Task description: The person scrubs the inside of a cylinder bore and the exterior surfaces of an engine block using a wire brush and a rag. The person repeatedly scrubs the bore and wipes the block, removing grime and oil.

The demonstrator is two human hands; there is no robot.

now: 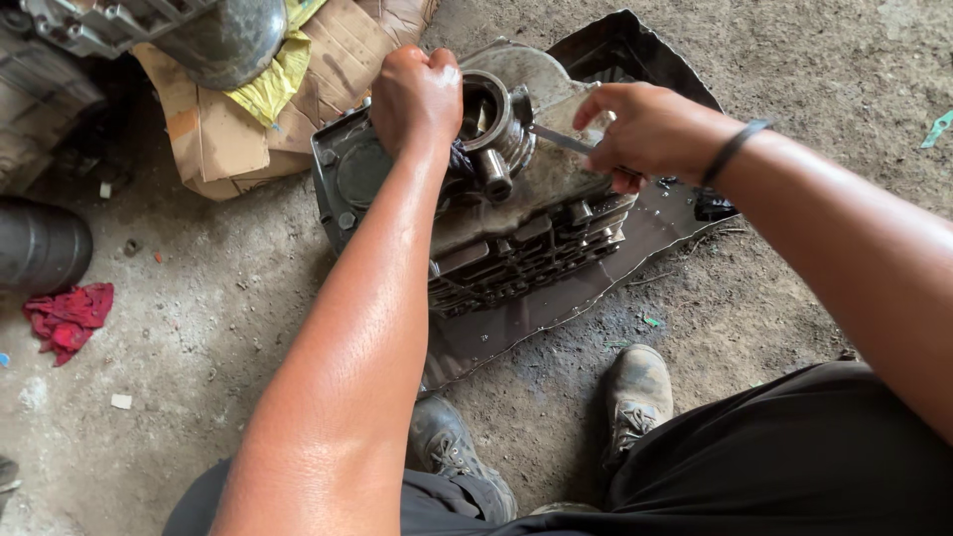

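Observation:
A grimy metal engine block [516, 233] with cooling fins rests on a dark sheet [650, 233] on the dirt floor. My left hand [415, 96] is clenched on top of the block beside its round cylinder opening [486, 104], pressing a dark rag against the metal. My right hand [640, 131] grips a thin metal tool [561, 139] whose tip points into the opening. A black band circles my right wrist.
Torn cardboard [248, 119] and a yellow cloth [268, 79] lie behind the block, under a dark rounded machine part [233, 40]. A red rag [68, 318] lies at the left near a black cylinder [40, 246]. My shoes [635, 392] stand close to the sheet.

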